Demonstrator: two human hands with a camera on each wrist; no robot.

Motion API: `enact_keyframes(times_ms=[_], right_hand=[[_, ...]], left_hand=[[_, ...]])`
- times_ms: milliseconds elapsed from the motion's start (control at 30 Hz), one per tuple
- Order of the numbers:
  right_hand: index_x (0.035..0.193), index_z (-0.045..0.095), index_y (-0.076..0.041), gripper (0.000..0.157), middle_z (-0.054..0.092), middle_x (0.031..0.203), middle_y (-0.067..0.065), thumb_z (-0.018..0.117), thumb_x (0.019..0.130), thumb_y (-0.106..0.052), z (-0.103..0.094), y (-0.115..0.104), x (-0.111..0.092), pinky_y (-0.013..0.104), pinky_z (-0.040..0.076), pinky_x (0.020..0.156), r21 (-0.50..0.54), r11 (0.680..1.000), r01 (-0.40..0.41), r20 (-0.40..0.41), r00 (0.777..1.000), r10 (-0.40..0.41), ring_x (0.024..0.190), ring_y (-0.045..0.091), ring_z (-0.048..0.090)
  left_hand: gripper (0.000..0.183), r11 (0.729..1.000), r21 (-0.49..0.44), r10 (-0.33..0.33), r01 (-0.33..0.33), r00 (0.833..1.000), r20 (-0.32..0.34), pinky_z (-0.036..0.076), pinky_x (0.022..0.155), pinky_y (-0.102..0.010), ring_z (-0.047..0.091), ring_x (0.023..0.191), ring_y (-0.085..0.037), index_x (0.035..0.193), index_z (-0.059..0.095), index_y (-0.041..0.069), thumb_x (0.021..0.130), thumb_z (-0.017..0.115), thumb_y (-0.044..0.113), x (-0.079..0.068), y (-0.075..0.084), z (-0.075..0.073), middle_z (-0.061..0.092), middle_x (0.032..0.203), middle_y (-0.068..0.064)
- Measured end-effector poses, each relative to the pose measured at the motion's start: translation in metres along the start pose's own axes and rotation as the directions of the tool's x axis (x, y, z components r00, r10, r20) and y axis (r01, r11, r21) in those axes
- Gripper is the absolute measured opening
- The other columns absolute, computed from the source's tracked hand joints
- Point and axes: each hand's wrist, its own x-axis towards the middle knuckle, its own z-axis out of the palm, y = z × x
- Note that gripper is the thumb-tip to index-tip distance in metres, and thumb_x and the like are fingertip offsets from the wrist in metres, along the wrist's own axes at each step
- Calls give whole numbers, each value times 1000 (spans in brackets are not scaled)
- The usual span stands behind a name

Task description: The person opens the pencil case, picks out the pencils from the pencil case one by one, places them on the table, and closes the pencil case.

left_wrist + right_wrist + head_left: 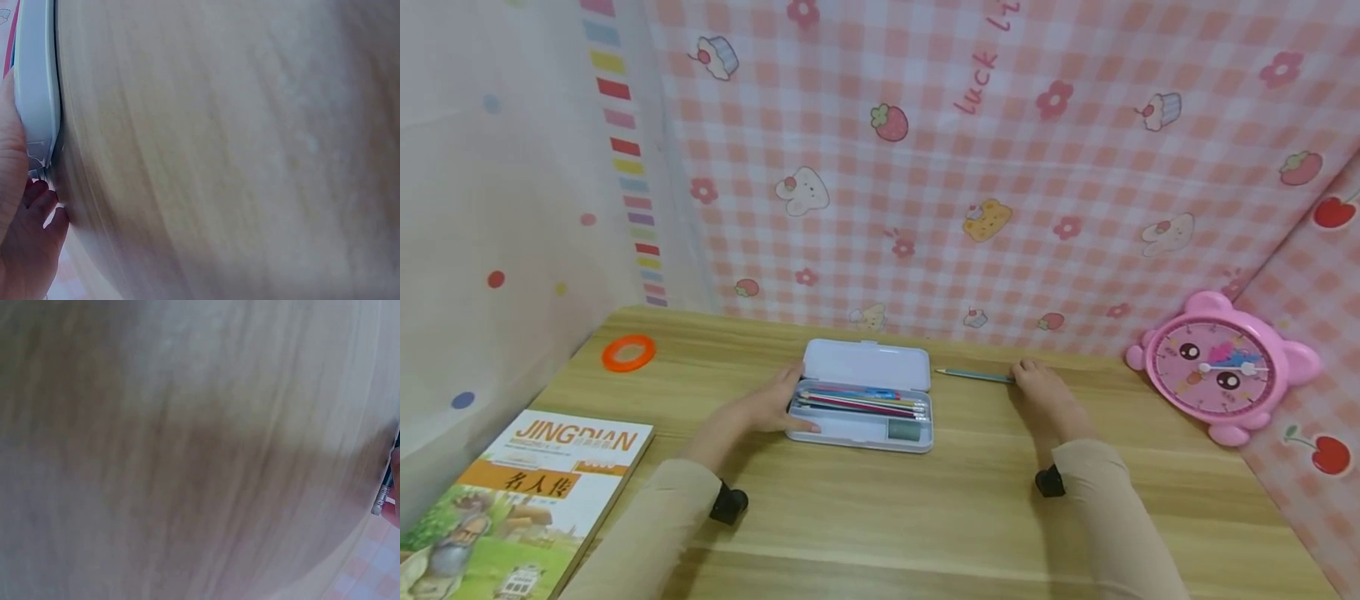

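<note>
An open white pencil case (pixel 857 430) lies on the table, its lid (pixel 867 365) tipped back toward the wall. Inside are several pencils (pixel 857 403) and a grey-green block (pixel 904 429) at the right end. My left hand (pixel 772 403) grips the left end of the case, thumb over the front corner and fingers at the outer side. To the right of the case, a blue pencil (pixel 973 376) points left toward the lid. Its eraser end is pinched by my right hand (pixel 1037 388); the metal ferrule (pixel 379 499) shows beside the fingers in the right wrist view.
A pink clock (pixel 1213 367) with ears leans at the right wall. At the back left lies an orange ring of tape (pixel 628 353), and a book (pixel 527 500) lies at the front left. A checked pink cloth (pixel 925 208) hangs behind the wooden table (pixel 880 517).
</note>
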Motion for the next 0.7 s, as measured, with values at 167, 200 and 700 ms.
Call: enact_keyframes(times_ms=[167,200,700], right_hand=[[92,60,2,10,57,83,13,58,83,0,-1,1,-1,42,50,75,12,1000,2,-20,1000,-2,82,30,56],[92,61,2,10,57,83,13,59,82,2,-1,2,-1,42,50,74,10,1000,7,-18,1000,-7,81,29,57],[110,58,5,24,59,106,18,56,86,0,-14,-4,5,44,47,89,99,995,-17,68,998,10,99,34,57]], left_hand=[[108,1000,-9,-1,1,1000,2,20,110,-54,17,135,-46,141,2,-13,77,72,38,-1,4,0,13,144,-35],[108,1000,-8,-2,2,1000,3,20,110,-54,16,135,-46,141,1,-13,77,72,38,-1,5,0,13,144,-35],[110,1000,7,-24,24,1000,2,17,111,-54,13,136,-46,141,2,-13,77,71,42,-1,2,-1,10,146,-35]])
